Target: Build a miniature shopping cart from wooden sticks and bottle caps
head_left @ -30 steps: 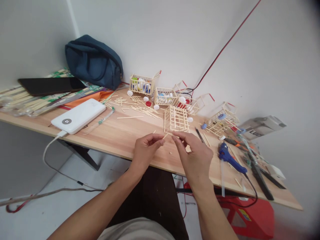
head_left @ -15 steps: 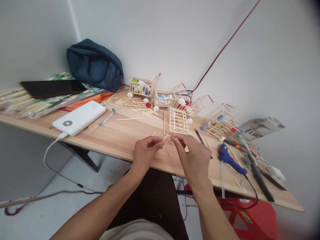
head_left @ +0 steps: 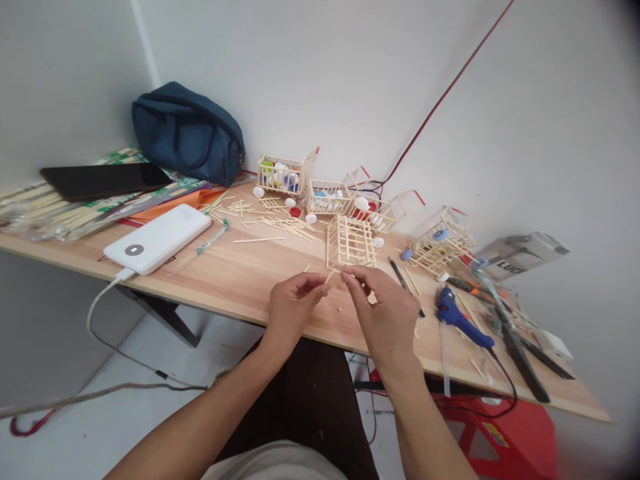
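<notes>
Fingertips (head_left: 320,283) of left hand (head_left: 293,303) pinched shut on the near end of a short stick (head_left: 331,274); thumb and forefinger of right hand (head_left: 387,310) closed on its far end. Stick tilted, held between both hands just above the front part of the table, not touching it.

Wooden table (head_left: 240,273): long, set against a white wall, sloping across the view from left to right.
Blue bag (head_left: 187,133): at the back left, against the wall.
Red stool (head_left: 500,427): below the table's right end.
Black phone (head_left: 105,180): face up on a heap of papers at the far left.
White power bank (head_left: 157,238): near the front edge, left of the hands, cable hanging off the table.
Grey box (head_left: 525,253): at the far right, by the wall.
Blue glue gun (head_left: 457,317): lying flat, just right of the right hand.
Stick frame (head_left: 351,241): upright lattice, just behind the hands.
Small stick carts (head_left: 281,173): in a row along the wall, coloured caps inside.
Loose sticks (head_left: 285,223): scattered between carts and power bank.
</notes>
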{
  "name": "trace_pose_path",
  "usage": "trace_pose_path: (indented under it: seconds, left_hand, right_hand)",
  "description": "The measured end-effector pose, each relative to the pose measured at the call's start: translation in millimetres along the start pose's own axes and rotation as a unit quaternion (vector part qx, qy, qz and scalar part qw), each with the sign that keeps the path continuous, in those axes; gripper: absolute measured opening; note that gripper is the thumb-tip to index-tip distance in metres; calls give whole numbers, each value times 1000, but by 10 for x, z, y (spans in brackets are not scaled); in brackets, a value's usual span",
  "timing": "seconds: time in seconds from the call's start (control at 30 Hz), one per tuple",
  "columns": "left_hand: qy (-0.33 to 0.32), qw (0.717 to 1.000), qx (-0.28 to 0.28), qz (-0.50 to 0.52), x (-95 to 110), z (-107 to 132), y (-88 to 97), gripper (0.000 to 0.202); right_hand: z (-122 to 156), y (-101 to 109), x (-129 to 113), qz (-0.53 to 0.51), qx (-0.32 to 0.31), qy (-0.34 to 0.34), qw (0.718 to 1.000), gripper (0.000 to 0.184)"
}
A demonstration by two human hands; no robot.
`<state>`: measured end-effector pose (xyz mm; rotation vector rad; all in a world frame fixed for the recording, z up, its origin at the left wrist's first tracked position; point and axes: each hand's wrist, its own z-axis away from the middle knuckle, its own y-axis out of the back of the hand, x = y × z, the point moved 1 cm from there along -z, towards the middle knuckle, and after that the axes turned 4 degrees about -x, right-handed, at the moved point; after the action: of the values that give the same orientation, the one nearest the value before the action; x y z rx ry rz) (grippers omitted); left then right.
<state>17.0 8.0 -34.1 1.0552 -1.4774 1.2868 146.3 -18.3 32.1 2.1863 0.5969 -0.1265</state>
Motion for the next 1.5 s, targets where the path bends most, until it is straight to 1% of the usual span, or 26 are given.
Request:
trace_pose_path:
  seconds: [0.17, 0.37, 0.5, 0.6, 0.7, 0.83, 0.9, 0.97, 1.0, 1.07, 1.13, 1.2, 1.33, 1.43, 1.5]
  left_hand:
    - [-7, 999, 2, -36, 85, -47, 14, 16]
    - [-29, 992, -11, -126, 181, -184, 89, 18]
    - [-21, 987, -38, -152, 201, -244, 137, 20]
    - [-14, 982, -58, -177, 223, -272, 171, 20]
    - [-9, 974, -77, -212, 256, -282, 209, 19]
    - [8, 960, -92, -264, 284, -241, 221, 16]
    - [7, 948, -104, -300, 279, -201, 193, 12]
    - [-13, 929, -121, -349, 259, -161, 146, 8]
    - [-29, 916, -128, -378, 244, -143, 120, 7]
    - [-65, 886, -138, -437, 205, -114, 65, 9]
    - [-95, 858, -135, -486, 156, -94, 15, 12]
    - [-117, 837, -126, -520, 102, -76, -26, 12]
    - [-131, 799, -117, -575, 22, -43, -84, 14]
    - [-135, 776, -118, -604, 13, -31, -107, 17]
    - [-136, 768, -121, -615, 24, -31, -115, 17]
  right_hand:
    - [-43, -19, 33, -30, -7, -16, 999, 15]
    - [-112, -79, 79, -88, -11, -47, 995, 12]
    - [-126, -138, 119, -99, -12, -52, 994, 13]
    - [-113, -170, 138, -107, -25, -57, 992, 13]
    - [-64, -205, 144, -118, -39, -87, 988, 14]
    - [77, -257, 152, -163, -46, -162, 972, 14]
    - [170, -277, 175, -199, -53, -214, 955, 17]
    - [260, -285, 217, -226, -64, -262, 936, 20]
    - [299, -284, 244, -231, -69, -278, 930, 21]
    - [360, -274, 305, -225, -79, -290, 927, 22]
    - [402, -260, 368, -214, -90, -287, 929, 23]
    - [435, -252, 425, -209, -101, -281, 931, 25]
    - [495, -261, 495, -199, -111, -273, 935, 23]
    - [518, -269, 510, -168, -105, -238, 951, 21]
    - [517, -268, 509, -143, -103, -210, 962, 20]
